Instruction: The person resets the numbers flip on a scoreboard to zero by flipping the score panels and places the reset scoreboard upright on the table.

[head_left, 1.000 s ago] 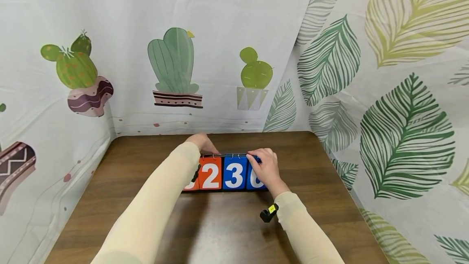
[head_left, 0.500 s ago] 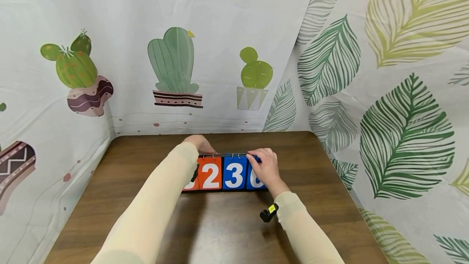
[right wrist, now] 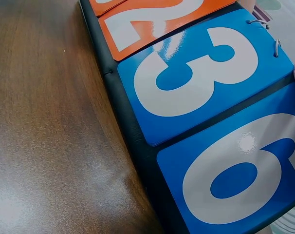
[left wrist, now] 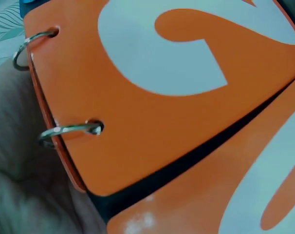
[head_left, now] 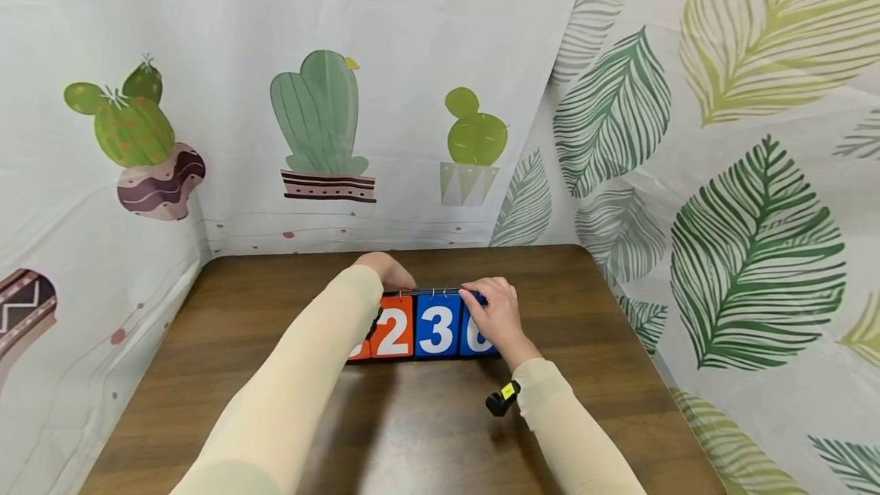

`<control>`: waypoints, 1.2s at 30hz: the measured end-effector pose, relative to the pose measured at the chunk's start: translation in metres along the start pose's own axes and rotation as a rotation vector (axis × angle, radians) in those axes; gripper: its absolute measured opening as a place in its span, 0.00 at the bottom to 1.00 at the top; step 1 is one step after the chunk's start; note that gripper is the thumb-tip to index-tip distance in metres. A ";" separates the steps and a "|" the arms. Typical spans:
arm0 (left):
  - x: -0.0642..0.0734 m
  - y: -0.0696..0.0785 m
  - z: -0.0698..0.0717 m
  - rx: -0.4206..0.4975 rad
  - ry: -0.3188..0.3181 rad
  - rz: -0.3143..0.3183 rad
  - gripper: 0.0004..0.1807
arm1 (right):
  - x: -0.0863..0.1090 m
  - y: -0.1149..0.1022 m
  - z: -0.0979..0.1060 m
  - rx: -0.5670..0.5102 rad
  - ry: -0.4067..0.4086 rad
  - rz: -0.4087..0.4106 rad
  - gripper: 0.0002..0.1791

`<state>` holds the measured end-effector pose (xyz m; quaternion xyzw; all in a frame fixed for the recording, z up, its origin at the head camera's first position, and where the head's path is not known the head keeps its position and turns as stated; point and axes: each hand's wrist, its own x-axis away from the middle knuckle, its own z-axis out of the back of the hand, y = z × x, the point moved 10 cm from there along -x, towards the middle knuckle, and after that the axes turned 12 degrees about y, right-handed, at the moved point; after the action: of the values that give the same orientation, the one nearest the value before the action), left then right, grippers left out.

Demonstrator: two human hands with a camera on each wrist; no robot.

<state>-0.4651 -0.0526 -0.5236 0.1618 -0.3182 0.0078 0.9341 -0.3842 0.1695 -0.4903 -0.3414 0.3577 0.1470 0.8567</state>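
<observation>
A flip scoreboard (head_left: 415, 360) with a black base stands on the table. Its orange card reads 2 (head_left: 393, 331) and its blue card reads 3 (head_left: 436, 329); another blue card, partly covered, looks like a 6 (right wrist: 232, 195). My right hand (head_left: 499, 315) grips the top right corner, thumb along the front edge. My left hand (head_left: 390, 270) reaches over the top at the orange side, its fingers hidden behind the board. Close up, the left palm (left wrist: 21, 161) lies right behind the metal rings (left wrist: 72, 129). The left sleeve (head_left: 296, 380) hides most of the far-left orange card.
The brown wooden table (head_left: 412, 434) extends in front of the scoreboard and to both sides. Behind it hangs a white cloth (head_left: 406, 14) printed with cacti, and leaf-patterned cloth (head_left: 622, 243) hangs at the right. A black wrist camera (head_left: 502, 399) sits by the right cuff.
The left hand and forearm have shifted slightly right along the scoreboard's top edge. The right hand keeps its grip. The head view has turned a little.
</observation>
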 end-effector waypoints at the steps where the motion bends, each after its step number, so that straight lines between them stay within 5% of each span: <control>1: 0.000 -0.001 0.002 -0.007 0.011 0.001 0.44 | 0.000 0.000 0.000 0.002 0.001 0.000 0.14; 4: -0.003 -0.004 0.009 -0.058 0.063 -0.010 0.43 | -0.001 0.001 0.001 0.005 0.002 -0.002 0.13; 9: -0.006 -0.006 0.008 -0.246 0.036 -0.114 0.35 | -0.001 0.002 0.001 0.009 -0.002 -0.005 0.13; 12: -0.007 -0.008 0.013 -0.295 0.071 -0.131 0.32 | 0.000 0.001 0.001 0.008 -0.003 -0.005 0.14; 17: -0.007 -0.015 0.027 -0.237 0.133 -0.106 0.32 | 0.000 0.001 0.000 0.001 -0.005 -0.008 0.14; 23: -0.010 -0.028 0.048 0.005 0.276 -0.050 0.18 | 0.000 0.002 0.001 0.000 -0.007 -0.019 0.15; 30: -0.021 -0.041 0.052 0.127 0.347 -0.022 0.11 | 0.001 0.002 0.000 0.009 -0.015 -0.022 0.14; 36: -0.013 -0.044 0.054 0.205 0.379 -0.031 0.14 | 0.002 0.003 -0.002 -0.004 -0.021 -0.027 0.16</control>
<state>-0.5023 -0.1099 -0.5044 0.2563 -0.1317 0.0560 0.9560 -0.3852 0.1701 -0.4942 -0.3461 0.3435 0.1396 0.8618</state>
